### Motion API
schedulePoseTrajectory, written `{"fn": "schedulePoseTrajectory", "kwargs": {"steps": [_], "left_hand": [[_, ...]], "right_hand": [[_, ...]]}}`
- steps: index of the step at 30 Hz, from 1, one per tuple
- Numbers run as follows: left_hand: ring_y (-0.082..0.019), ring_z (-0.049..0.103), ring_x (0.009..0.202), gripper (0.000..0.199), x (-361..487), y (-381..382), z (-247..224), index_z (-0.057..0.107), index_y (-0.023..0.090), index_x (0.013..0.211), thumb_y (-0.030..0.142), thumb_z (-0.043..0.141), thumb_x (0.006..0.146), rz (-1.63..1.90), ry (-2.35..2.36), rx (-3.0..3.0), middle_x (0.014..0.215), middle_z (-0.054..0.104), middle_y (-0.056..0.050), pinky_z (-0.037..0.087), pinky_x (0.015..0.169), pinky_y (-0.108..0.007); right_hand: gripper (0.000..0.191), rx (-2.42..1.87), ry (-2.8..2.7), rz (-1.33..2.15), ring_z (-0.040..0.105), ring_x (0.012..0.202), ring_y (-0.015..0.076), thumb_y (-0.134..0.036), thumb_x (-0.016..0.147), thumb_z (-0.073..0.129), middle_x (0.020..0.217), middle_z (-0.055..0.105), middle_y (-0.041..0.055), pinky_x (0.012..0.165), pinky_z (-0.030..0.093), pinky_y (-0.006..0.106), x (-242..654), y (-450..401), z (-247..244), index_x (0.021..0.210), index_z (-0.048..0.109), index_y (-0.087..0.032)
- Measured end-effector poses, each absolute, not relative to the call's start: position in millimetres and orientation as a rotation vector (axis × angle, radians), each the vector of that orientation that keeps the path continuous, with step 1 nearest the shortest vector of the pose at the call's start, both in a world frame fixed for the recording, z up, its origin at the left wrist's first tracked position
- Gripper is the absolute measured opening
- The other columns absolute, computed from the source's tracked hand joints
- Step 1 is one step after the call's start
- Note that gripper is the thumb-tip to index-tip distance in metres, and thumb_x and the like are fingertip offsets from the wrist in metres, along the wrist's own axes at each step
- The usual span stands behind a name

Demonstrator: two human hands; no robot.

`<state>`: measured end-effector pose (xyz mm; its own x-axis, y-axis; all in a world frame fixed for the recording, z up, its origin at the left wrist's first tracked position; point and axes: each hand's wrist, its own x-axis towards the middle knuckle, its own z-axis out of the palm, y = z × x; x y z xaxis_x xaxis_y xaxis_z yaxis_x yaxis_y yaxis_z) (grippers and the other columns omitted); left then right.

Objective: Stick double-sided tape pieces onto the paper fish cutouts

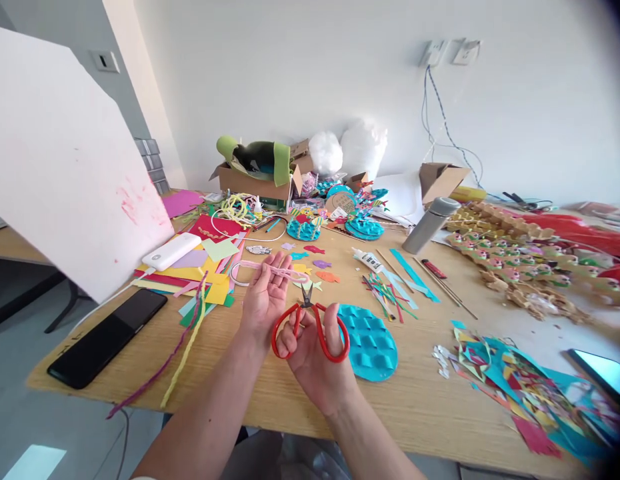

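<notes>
My left hand (263, 307) is palm up over the table, with a looped strand of pink yarn (287, 272) lying across its fingers and held under the thumb. My right hand (320, 377) has its fingers and thumb through the red handles of a pair of scissors (307, 303). The scissors' blades are slightly parted and point away from me, close to the yarn's end. Beside my right hand lies a round blue woven paper piece (373, 343). Small coloured paper fish (327, 276) are scattered just beyond both hands.
Coloured paper sheets (223, 250), a white power bank (171, 251) and a black phone (107, 337) lie left. To the right are a glue tube (367, 259), a grey thermos (430, 225) and paper scraps (520, 380). A cardboard box (250, 180) stands at the back.
</notes>
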<state>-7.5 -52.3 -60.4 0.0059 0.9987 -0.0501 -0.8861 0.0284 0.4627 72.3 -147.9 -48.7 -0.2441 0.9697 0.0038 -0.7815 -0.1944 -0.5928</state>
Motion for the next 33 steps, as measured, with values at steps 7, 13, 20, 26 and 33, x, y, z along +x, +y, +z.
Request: {"fn": "schedulePoseTrajectory", "kwargs": {"steps": [7, 13, 20, 26, 33], "left_hand": [[-0.02, 0.063, 0.115, 0.019, -5.8, -57.0, -59.3, 0.068, 0.019, 0.092, 0.02, 0.049, 0.094, 1.496, 0.344, 0.397, 0.121, 0.068, -0.006, 0.043, 0.106, -0.037], [-0.019, 0.063, 0.113, 0.021, -5.4, -57.4, -57.7, 0.067, 0.019, 0.09, 0.019, 0.046, 0.095, 1.443, 0.376, 0.384, 0.12, 0.069, -0.005, 0.042, 0.106, -0.037], [-0.018, 0.062, 0.115, 0.019, -3.7, -57.6, -58.5, 0.066, 0.021, 0.088, 0.02, 0.047, 0.095, 1.412, 0.402, 0.4, 0.118, 0.069, -0.003, 0.042, 0.106, -0.036], [-0.016, 0.064, 0.113, 0.021, 0.5, -61.4, -59.5, 0.064, 0.02, 0.089, 0.02, 0.045, 0.096, 1.4, 0.392, 0.402, 0.112, 0.072, -0.004, 0.045, 0.104, -0.033], [-0.016, 0.064, 0.112, 0.019, 2.0, -62.7, -57.6, 0.063, 0.019, 0.09, 0.02, 0.044, 0.097, 1.392, 0.46, 0.378, 0.108, 0.073, -0.004, 0.045, 0.103, -0.031]], "right_hand": [[0.061, -0.405, -0.492, 1.722, 0.047, 0.059, 0.0152, -0.077, 0.078, 0.044, 0.057, 0.05, 0.0002, 0.061, 0.04, 0.029, 70.5, -139.9, -46.9, 0.072, 0.061, -0.019], [0.061, -0.342, -0.425, 1.754, 0.044, 0.06, 0.0143, -0.077, 0.078, 0.045, 0.06, 0.046, -0.0005, 0.061, 0.04, 0.029, 71.6, -138.6, -46.6, 0.073, 0.06, -0.019], [0.057, -0.307, -0.326, 1.749, 0.038, 0.057, 0.0122, -0.075, 0.08, 0.045, 0.061, 0.038, -0.0034, 0.06, 0.04, 0.027, 73.4, -137.1, -45.5, 0.073, 0.057, -0.019], [0.056, -0.321, -0.29, 1.63, 0.032, 0.054, 0.0117, -0.073, 0.081, 0.044, 0.058, 0.031, -0.0049, 0.058, 0.038, 0.026, 68.4, -139.9, -43.6, 0.071, 0.057, -0.02], [0.058, -0.36, -0.336, 1.602, 0.04, 0.058, 0.0147, -0.074, 0.082, 0.041, 0.061, 0.04, -0.0011, 0.061, 0.041, 0.03, 68.9, -140.4, -40.1, 0.071, 0.06, -0.02]]}}
